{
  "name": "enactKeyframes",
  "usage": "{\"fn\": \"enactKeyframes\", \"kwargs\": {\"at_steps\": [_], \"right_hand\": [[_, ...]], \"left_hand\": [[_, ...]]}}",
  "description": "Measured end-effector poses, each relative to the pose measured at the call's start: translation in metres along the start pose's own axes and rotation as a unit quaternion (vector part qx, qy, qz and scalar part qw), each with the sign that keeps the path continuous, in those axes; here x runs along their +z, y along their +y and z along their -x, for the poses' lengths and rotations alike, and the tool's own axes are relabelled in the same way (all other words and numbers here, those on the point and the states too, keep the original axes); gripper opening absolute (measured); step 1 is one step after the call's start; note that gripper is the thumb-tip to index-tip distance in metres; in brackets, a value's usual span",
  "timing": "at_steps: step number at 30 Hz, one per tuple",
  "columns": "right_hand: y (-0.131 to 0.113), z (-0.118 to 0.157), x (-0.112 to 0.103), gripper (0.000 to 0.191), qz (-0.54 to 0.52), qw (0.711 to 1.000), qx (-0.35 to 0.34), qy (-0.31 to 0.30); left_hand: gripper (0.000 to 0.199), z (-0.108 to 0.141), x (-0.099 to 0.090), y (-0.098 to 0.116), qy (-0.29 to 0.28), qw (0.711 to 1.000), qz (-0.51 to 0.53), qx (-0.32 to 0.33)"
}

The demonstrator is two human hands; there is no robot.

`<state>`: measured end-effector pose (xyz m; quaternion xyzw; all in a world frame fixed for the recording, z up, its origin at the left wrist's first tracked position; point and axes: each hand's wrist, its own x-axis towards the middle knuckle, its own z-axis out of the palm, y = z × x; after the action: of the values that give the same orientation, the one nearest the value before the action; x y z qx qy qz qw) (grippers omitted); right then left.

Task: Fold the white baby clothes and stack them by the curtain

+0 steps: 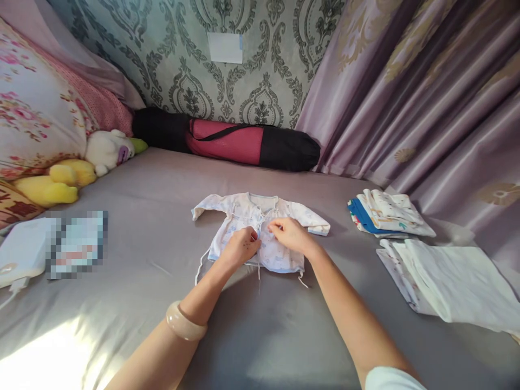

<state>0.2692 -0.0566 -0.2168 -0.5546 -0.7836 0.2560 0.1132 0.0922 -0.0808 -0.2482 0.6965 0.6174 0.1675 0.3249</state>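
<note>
A small white baby shirt (280, 254) with a pale blue print and blue edging lies flat on the grey bed sheet. Its sleeves are spread to both sides, and thin white tie strings hang at its front and lower corners. Over the shirt's front, my left hand (242, 245) is closed in a pinch on a tie string; its palm side is hidden. Close beside it, my right hand (289, 234) pinches with thumb and forefinger at the ties near the middle. The string in that pinch is too thin to make out clearly.
Folded clothes (390, 211) and a white folded cloth (463, 276) lie at the right. A white power bank (28, 249) with a cable and a blurred flat object (79, 244) are at the left. Plush toys (108, 149) and a black-and-red long bag (227, 142) line the back.
</note>
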Motion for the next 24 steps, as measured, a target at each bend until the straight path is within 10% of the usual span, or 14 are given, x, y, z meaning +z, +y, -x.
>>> {"fn": "enactKeyframes", "kwargs": {"at_steps": [5,8,13,19,24], "right_hand": [[0.011,-0.061,0.001,0.037,0.092,0.985,0.015,0.142],[0.019,-0.084,0.024,0.051,0.14,0.98,0.055,0.128],[0.029,-0.096,0.044,0.065,0.118,0.986,0.087,0.077],[0.051,-0.073,-0.023,0.046,-0.153,0.97,0.081,0.172],[0.096,-0.011,-0.069,0.029,-0.188,0.918,0.268,0.222]], "left_hand": [[0.024,0.004,0.005,-0.005,0.057,0.988,-0.101,0.099],[0.04,0.003,0.013,-0.012,0.082,0.964,-0.149,0.204],[0.051,-0.004,0.027,-0.028,0.046,0.964,-0.17,0.201],[0.043,-0.009,0.021,-0.03,0.085,0.964,-0.112,0.226],[0.029,-0.011,0.011,-0.025,0.161,0.966,-0.041,0.196]]}}
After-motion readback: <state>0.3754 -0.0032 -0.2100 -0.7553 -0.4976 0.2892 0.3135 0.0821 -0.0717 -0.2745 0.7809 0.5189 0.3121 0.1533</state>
